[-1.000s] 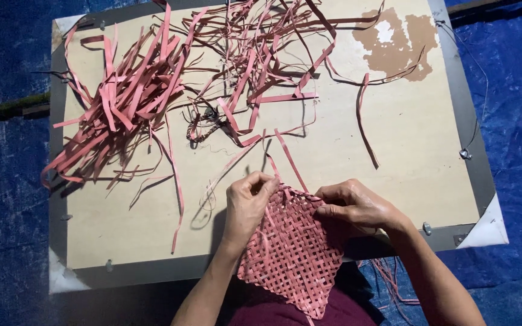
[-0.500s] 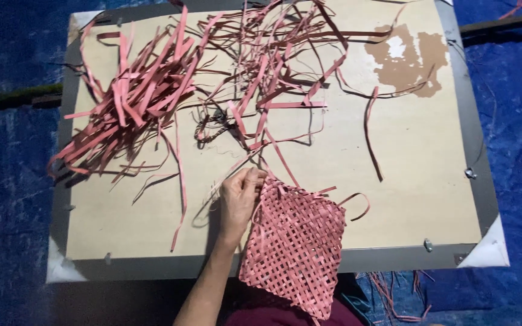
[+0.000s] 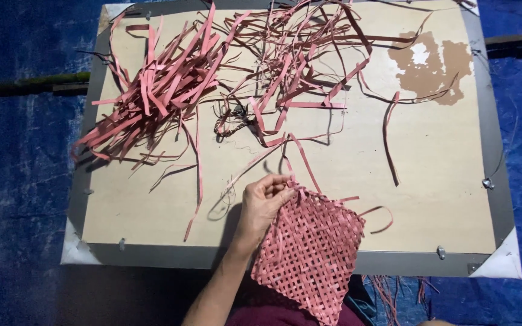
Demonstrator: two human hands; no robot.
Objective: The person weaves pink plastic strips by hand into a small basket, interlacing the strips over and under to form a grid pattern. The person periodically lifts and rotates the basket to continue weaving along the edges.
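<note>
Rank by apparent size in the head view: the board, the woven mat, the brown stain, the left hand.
1. board
2. woven mat
3. brown stain and left hand: they look alike, so unranked; the hand is also nearer the camera.

A pale wooden board (image 3: pixel 430 175) with a grey frame is laid on a blue tarpaulin (image 3: pixel 13 181) spread over the ground. A brown patch (image 3: pixel 430 66) is seen near its far right corner. A heap of loose pink strips (image 3: pixel 164 96) is piled on its far left part, and thinner tangled strips (image 3: pixel 297 54) are scattered across the far middle. A single curved strip (image 3: pixel 389 142) lies apart on the right. A woven pink mat (image 3: pixel 309 253) rests over the near edge.
</note>
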